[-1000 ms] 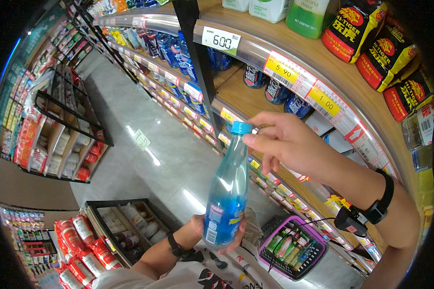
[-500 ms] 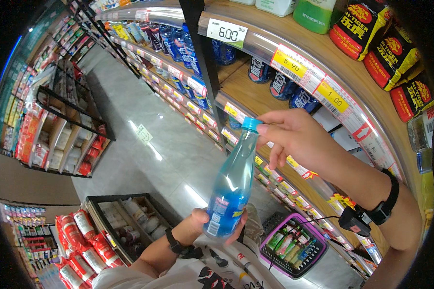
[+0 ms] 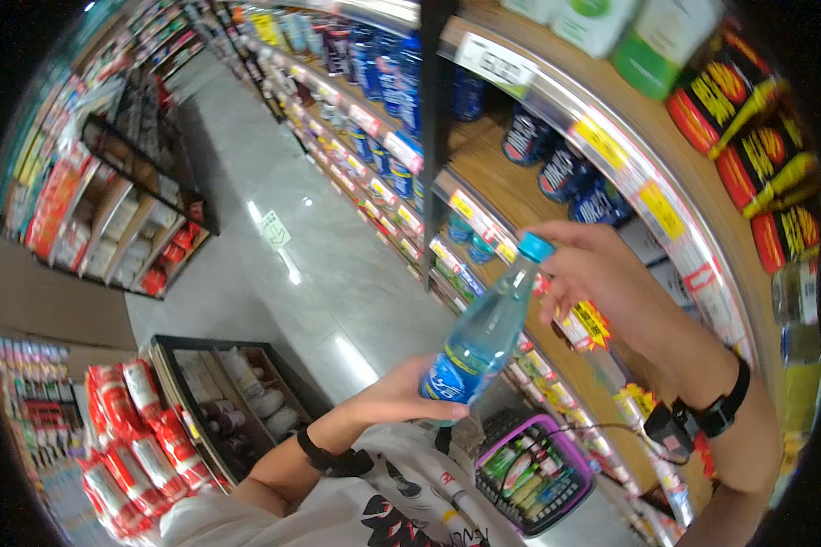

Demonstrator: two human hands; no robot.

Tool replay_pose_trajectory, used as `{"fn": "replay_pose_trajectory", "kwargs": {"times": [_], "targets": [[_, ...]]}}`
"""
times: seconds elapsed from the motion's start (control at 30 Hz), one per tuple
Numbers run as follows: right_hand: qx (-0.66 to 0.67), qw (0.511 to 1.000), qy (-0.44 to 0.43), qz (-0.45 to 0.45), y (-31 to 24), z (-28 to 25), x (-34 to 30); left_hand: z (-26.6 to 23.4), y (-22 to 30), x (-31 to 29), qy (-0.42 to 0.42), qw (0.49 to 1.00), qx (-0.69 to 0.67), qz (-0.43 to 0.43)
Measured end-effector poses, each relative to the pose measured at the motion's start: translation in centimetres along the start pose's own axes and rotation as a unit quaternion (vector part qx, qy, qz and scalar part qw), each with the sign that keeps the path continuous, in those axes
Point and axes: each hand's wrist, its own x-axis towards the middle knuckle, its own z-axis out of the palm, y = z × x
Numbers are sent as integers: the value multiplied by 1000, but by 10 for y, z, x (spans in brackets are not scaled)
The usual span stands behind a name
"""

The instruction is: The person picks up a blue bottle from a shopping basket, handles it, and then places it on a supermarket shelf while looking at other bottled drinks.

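Observation:
A clear plastic drink bottle (image 3: pixel 491 321) with a blue label and a turquoise cap is held tilted in front of me, its cap end up and to the right. My left hand (image 3: pixel 400 390) is wrapped round its lower part. At the top, my right hand (image 3: pixel 595 272) grips the cap and neck between thumb and fingers, the other fingers loosely curled. The cap sits on the bottle. Just beyond my right hand is a wooden store shelf (image 3: pixel 497 150) with dark blue cans (image 3: pixel 567 171) on it. Each wrist wears a black band.
At my feet stands a black basket with a purple rim (image 3: pixel 582 454), packed with goods. Red and black packs (image 3: pixel 737 137) line the upper right shelf. To the left are a display stand (image 3: pixel 123 223), a wooden bin (image 3: pixel 237 401) and stacked red-and-white packages (image 3: pixel 141 438), beside a grey tiled aisle (image 3: pixel 310 301).
The bottle and both hands have shifted right in view, and the bottle leans further over. Its label has turned to show another side. Both hands keep hold of it.

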Motion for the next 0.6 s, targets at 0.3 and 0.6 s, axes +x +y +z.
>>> {"fn": "replay_pose_trajectory", "kwargs": {"times": [0.3,0.6], "targets": [[-75,995,-36,-47,-8,60,-23,-6,11,-115,20,991,49,119],[-305,939,-81,-133,-5,100,-20,-37,27,-237,129,987,67,71]]}}
